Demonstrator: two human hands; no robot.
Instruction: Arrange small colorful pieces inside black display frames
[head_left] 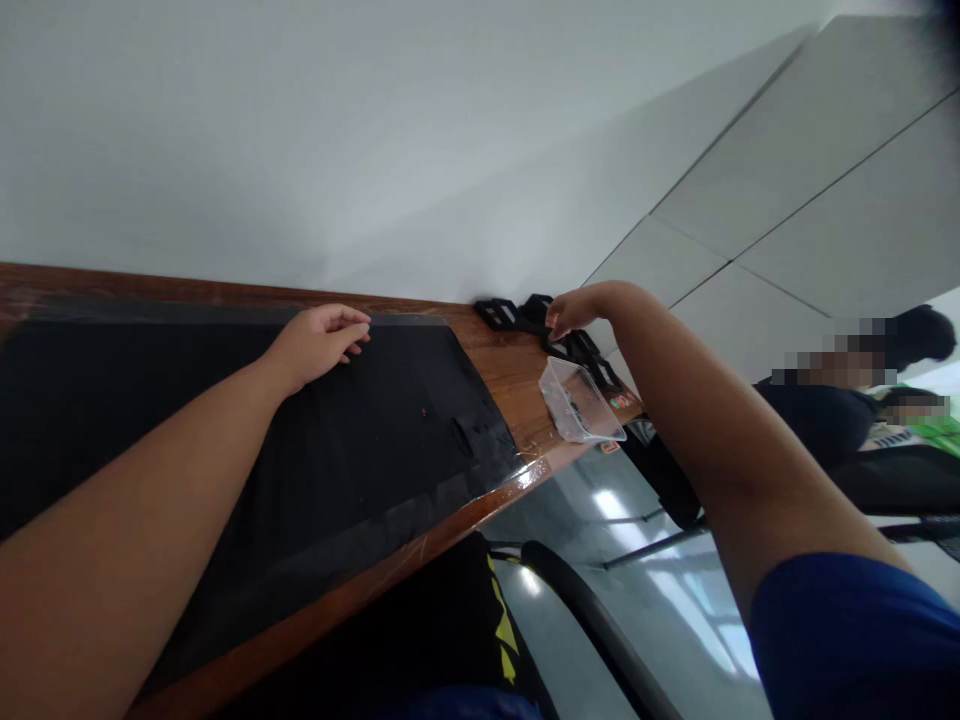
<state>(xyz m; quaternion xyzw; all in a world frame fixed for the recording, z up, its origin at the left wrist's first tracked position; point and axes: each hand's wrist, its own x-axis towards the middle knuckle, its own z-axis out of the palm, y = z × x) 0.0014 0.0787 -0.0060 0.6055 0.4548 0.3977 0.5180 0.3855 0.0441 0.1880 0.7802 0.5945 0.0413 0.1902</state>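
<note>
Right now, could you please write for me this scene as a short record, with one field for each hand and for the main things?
Left hand: over the black mat, fingers loosely bent, no object seen in it
Right hand: at the black frame, firm grip or light touch unclear
Clear plastic box: beside the frame, open-topped, small contents unclear
Table: brown wood look, along a white wall
Background: another person in dark clothing

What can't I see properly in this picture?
In the head view:
Whether the right hand grips the black stand: the hand itself blocks the view.
Little things in the clear box: too small and blurry.
Black chair armrest: cut off by the bottom edge.
</note>
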